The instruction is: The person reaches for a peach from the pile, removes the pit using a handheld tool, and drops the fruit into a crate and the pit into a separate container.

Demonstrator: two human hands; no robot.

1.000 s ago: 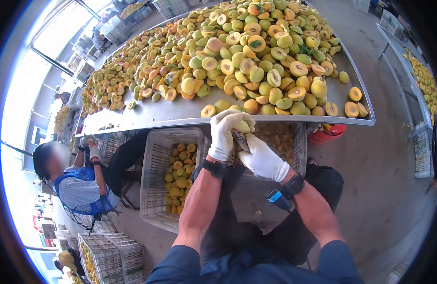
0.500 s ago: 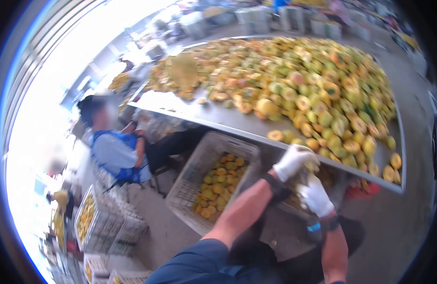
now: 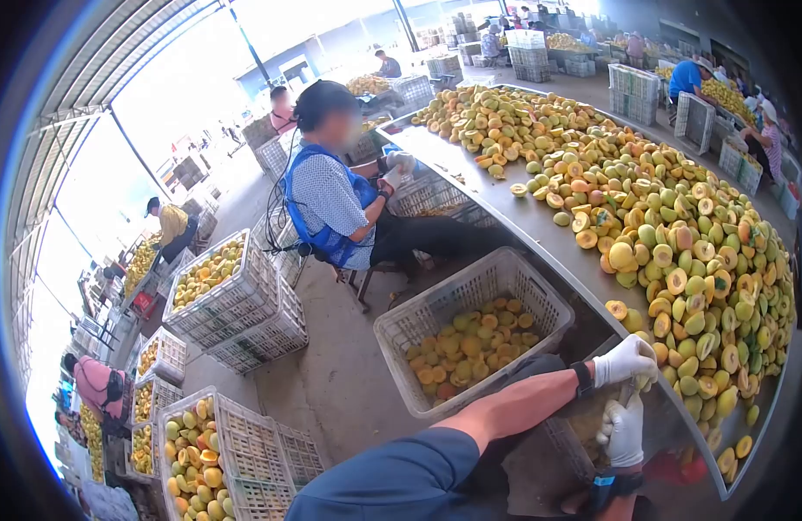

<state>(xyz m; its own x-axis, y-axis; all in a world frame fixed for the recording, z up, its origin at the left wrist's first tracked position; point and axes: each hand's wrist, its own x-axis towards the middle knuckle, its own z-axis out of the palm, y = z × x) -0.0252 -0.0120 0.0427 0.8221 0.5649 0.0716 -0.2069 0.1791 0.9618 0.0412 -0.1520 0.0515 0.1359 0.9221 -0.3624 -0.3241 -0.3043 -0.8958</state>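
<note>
My left hand point(image 3: 625, 361), in a white glove, is closed around a yellow-green peach point(image 3: 646, 380), mostly covered by the fingers, at the near edge of the metal table point(image 3: 540, 213). Just below it my right hand point(image 3: 623, 431), also gloved in white, has its fingers curled. A thin tool seems to stick up from it towards the fruit, too small to make out. Heaped on the table beside my hands are many halved peaches point(image 3: 679, 260). Below them, partly hidden by my hands, stands a crate point(image 3: 570, 447).
Left of my arm stands a grey plastic crate point(image 3: 392, 334) part-filled with peach halves. A seated person in a blue vest point(image 3: 331, 204) works beyond it. Stacked full crates point(image 3: 236, 295) and another full crate point(image 3: 270, 451) stand at the left. More people work further back.
The camera view has swung left, so the table, crate and hands appear further right. Both hands stay close together, the left still around a peach.
</note>
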